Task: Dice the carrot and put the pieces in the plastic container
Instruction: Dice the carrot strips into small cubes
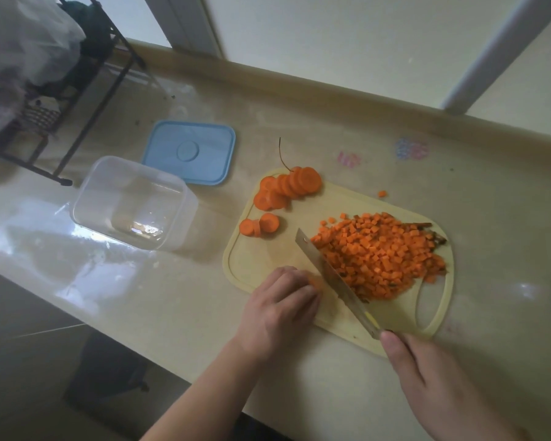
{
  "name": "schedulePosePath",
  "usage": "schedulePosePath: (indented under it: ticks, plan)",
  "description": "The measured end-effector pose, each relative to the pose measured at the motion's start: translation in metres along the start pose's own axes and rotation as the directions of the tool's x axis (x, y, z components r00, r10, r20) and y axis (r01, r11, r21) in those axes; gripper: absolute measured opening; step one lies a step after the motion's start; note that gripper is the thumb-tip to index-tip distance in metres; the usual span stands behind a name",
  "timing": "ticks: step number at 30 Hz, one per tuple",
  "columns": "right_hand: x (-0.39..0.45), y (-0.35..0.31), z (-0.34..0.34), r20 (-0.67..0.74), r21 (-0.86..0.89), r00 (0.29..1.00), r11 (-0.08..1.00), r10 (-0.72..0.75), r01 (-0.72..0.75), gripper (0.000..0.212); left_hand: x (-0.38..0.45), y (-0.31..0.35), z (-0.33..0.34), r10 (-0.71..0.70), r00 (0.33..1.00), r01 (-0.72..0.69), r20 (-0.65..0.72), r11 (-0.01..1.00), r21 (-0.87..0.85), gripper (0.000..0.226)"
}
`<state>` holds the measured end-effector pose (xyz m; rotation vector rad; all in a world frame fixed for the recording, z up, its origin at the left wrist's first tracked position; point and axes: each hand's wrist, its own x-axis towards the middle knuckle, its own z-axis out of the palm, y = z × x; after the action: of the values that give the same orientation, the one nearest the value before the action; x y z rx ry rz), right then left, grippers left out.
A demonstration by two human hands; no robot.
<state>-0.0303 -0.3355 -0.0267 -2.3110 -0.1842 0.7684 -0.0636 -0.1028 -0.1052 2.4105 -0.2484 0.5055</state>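
Observation:
A pale yellow cutting board lies on the counter. A big heap of diced carrot covers its right half, and round carrot slices lie at its far left corner. My left hand holds down a small carrot piece at the board's near edge with curled fingers. My right hand grips the handle of a knife, whose blade stands just right of that piece, against the heap. The clear plastic container sits to the left of the board with nothing inside.
A blue lid lies behind the container. A black wire rack with bags stands at the far left. One stray carrot cube lies on the counter beyond the board. The wall runs along the counter's back.

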Motion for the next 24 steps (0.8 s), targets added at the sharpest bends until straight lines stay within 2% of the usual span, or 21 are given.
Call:
schedulePosePath:
  ticks: [2,6,10,11,13,14,15,18,20,24]
  plan:
    - [-0.006,-0.003,-0.001,0.001,0.000,1.000,1.000,-0.025,0.025,0.085,0.000,0.000,-0.001,0.009,1.000,-0.009,0.013,1.000,-0.004,0.014]
    - [-0.011,0.000,0.001,0.042,-0.068,0.999,0.998,-0.003,0.006,0.104,-0.002,-0.002,-0.003,0.029,0.999,-0.029,0.046,1.000,0.000,0.013]
    - [-0.016,0.002,-0.001,0.059,-0.091,0.998,0.995,-0.033,0.038,0.103,-0.007,-0.004,-0.003,0.021,0.997,-0.019,0.070,0.999,-0.032,0.019]
    - [-0.017,0.001,-0.001,0.059,-0.097,0.997,0.993,-0.055,0.061,0.099,-0.008,-0.005,-0.002,0.017,0.997,-0.014,0.078,0.999,-0.038,0.021]
    - [-0.023,0.008,-0.002,-0.044,-0.242,0.981,0.955,-0.191,0.175,0.080,-0.009,-0.008,-0.002,0.019,0.996,-0.015,0.092,0.999,-0.042,0.025]
    - [-0.025,0.008,-0.001,-0.107,-0.320,0.967,0.929,-0.231,0.187,0.075,-0.010,-0.009,-0.003,0.026,0.995,-0.022,0.096,0.999,-0.044,0.026]
    - [-0.024,0.007,0.000,-0.092,-0.340,0.975,0.927,-0.203,0.160,0.075,-0.010,-0.010,-0.003,0.035,0.994,-0.030,0.100,0.998,-0.047,0.027]
    - [-0.018,0.008,0.012,0.023,-0.296,0.999,0.954,-0.034,0.039,0.096,-0.010,-0.011,-0.004,0.048,0.993,-0.043,0.103,0.998,-0.049,0.034]
    - [-0.010,0.006,0.017,0.052,-0.232,0.999,0.972,-0.014,0.026,0.098,-0.010,-0.010,-0.004,0.047,0.993,-0.043,0.105,0.998,-0.046,0.036]
    - [0.000,0.004,0.008,-0.029,-0.062,1.000,0.998,0.007,-0.009,0.097,-0.012,-0.009,-0.003,0.036,0.994,-0.035,0.099,0.999,-0.019,0.031]
